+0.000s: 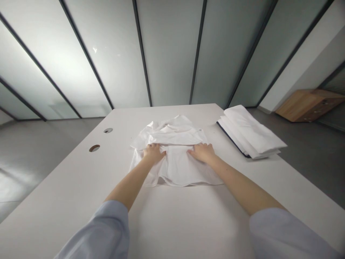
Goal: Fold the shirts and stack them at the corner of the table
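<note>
A white garment (182, 167) of thin cloth lies on the table in front of me. Its near part is spread fairly flat with a wavy, hemmed edge toward me, while the far part is bunched and creased. A straight fold runs crosswise between my hands. My left hand (154, 153) grips the cloth at the left end of this fold, fingers curled at it and thumb pointing inward. At the right end, my right hand (203, 153) holds the cloth in the same way. The fingertips of both hands are partly hidden in the fabric.
On the right side of the white table (188, 223) lies a stack of folded white cloth (253, 131) with a dark layer beneath. Two round cable holes (94, 148) are at the left. Frosted glass panels (167, 54) stand behind, and a wooden cabinet (309, 104) is far right.
</note>
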Available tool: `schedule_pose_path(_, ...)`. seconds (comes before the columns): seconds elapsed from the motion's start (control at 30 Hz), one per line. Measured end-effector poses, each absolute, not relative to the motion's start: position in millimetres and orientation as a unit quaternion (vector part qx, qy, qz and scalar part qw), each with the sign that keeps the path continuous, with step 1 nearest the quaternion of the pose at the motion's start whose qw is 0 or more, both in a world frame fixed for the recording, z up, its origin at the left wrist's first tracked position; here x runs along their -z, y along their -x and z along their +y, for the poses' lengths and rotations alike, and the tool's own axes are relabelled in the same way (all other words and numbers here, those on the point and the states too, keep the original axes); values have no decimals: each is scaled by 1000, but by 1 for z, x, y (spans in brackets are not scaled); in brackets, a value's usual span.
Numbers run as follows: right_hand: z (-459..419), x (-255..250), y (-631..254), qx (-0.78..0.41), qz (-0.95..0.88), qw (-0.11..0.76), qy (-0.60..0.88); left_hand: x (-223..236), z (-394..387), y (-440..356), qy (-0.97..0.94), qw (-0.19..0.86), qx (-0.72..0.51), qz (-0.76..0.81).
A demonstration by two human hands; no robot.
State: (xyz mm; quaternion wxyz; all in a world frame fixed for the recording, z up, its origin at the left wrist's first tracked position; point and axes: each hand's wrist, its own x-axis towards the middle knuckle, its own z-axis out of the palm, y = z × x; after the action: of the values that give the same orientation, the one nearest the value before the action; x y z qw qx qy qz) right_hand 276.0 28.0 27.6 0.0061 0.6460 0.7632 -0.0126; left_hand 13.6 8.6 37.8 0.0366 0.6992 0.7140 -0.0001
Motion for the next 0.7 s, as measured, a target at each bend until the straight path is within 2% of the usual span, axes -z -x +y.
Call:
schedule_pose_path(0.1, 30, -40, -286, 5, 783, -2, -622, -43, 13, 3, -732, 4, -25, 681)
schedule_pose_path(0.33, 45, -35, -278, -23, 723, -144, -675, -41, 27, 13, -668, -72, -139, 728)
schedule_pose_path(0.5, 58, -29, -277, 19, 734, -135, -665, -24, 30, 22, -688, -106, -138, 705)
schedule_pose_path(0.6, 61, -30, -266, 57, 730, -219, -645, -21, 27, 15, -745, -94, -131, 647)
schedule_pose_path(0.7, 57, -39, -239, 157, 736, -339, -565, -25, 27, -6, -785, -62, -164, 595)
